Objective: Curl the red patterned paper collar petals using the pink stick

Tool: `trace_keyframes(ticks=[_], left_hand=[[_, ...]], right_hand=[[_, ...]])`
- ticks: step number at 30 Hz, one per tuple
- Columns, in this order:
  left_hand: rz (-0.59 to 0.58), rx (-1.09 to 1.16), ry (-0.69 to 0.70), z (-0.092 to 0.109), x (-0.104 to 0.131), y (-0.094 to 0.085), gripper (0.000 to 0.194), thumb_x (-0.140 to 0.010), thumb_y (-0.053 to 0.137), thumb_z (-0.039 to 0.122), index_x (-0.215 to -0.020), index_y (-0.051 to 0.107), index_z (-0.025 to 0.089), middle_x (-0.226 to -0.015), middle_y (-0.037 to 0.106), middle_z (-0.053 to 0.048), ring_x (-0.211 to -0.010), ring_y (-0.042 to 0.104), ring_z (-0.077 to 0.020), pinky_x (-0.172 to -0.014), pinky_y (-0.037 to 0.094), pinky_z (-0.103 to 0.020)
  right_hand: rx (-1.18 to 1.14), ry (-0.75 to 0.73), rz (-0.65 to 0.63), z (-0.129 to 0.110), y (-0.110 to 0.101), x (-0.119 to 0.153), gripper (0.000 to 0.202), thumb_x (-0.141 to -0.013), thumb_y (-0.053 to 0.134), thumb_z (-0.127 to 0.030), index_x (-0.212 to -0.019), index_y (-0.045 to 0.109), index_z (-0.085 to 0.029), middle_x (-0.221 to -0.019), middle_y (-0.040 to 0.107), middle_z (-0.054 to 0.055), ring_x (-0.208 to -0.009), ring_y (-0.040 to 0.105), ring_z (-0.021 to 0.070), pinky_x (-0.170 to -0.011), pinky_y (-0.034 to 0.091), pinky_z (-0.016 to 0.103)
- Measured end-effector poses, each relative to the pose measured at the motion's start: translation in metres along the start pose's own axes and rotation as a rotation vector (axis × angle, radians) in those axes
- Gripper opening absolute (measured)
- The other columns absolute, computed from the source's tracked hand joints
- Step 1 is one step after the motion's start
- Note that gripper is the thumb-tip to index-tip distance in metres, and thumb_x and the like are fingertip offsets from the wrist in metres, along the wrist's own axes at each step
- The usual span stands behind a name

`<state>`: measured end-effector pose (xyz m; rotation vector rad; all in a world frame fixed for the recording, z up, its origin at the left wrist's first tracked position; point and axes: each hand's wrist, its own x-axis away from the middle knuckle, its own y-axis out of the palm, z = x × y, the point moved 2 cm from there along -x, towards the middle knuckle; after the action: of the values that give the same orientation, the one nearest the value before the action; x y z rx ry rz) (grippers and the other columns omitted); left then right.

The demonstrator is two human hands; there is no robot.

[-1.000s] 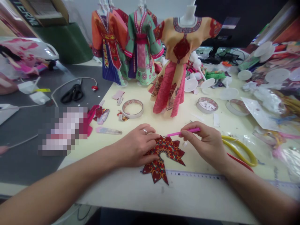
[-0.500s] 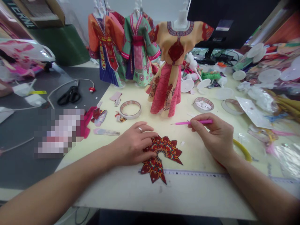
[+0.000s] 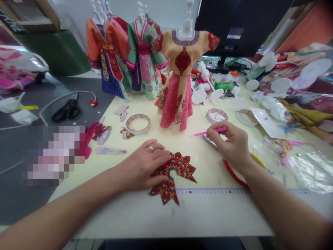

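A dark red, petal-edged fabric collar piece (image 3: 182, 166) with a colourful pattern lies flat on the pale table, its ring split by a gap. My left hand (image 3: 149, 166), wearing a ring, rests on its left part with fingers stretched out; some petals are hidden beneath. My right hand (image 3: 231, 146) pinches a pink pencil (image 3: 200, 133), its tip pointing left above the table. Scissors with red and yellow handles (image 3: 232, 175) show around and below this hand, a blade peeking out at its left; I cannot tell whether the palm holds them. A ruler strip (image 3: 208, 191) runs behind the collar piece.
Behind stand small dressed figures, the nearest in a yellow-and-pink dress (image 3: 179, 86). Tape rolls (image 3: 139, 125) and fabric scraps (image 3: 110, 151) lie around. At left are black scissors (image 3: 66, 110) and a cable; at right, plastic wrap (image 3: 312, 172) and piled doll parts (image 3: 283, 83).
The view has shifted, so the scene sits farther left. The pencil has tilted and moved slightly right relative to the table. More of the red-and-yellow scissors shows. My left hand remains on the collar piece.
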<state>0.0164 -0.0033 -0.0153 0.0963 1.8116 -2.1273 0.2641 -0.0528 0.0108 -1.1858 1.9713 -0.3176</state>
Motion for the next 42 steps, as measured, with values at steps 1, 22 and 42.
trace_keyframes(ticks=[1, 22, 42], left_hand=[[0.005, -0.001, 0.001, -0.0004, 0.0002, 0.0006, 0.044, -0.084, 0.053, 0.04, -0.119, 0.05, 0.013, -0.115, 0.061, -0.011, -0.109, 0.05, -0.0259, -0.101, 0.03, -0.047], [0.18, -0.022, 0.049, -0.0024, 0.0008, -0.0025, 0.031, -0.081, 0.06, 0.03, -0.107, 0.059, 0.014, -0.108, 0.067, -0.009, -0.104, 0.056, -0.0229, -0.1, 0.037, -0.045], [0.214, -0.025, 0.092, -0.0031, 0.0004, -0.0026, 0.026, -0.082, 0.059, 0.026, -0.104, 0.058, 0.014, -0.1, 0.068, -0.008, -0.097, 0.059, -0.0201, -0.093, 0.044, -0.04]], right_hand=[[0.013, -0.014, -0.014, -0.0011, 0.0002, 0.0002, 0.007, -0.077, 0.059, -0.022, -0.071, 0.057, -0.019, -0.063, 0.061, 0.0, -0.059, 0.056, 0.0117, -0.058, 0.045, 0.026], [0.068, -0.047, -0.192, -0.0037, 0.0067, 0.0041, 0.01, -0.078, 0.054, -0.025, -0.07, 0.057, -0.018, -0.058, 0.06, -0.001, -0.053, 0.054, 0.011, -0.052, 0.041, 0.024], [0.064, -0.048, -0.188, -0.0033, 0.0072, 0.0045, 0.008, -0.078, 0.055, -0.023, -0.072, 0.057, -0.019, -0.059, 0.06, -0.001, -0.053, 0.054, 0.0105, -0.052, 0.041, 0.024]])
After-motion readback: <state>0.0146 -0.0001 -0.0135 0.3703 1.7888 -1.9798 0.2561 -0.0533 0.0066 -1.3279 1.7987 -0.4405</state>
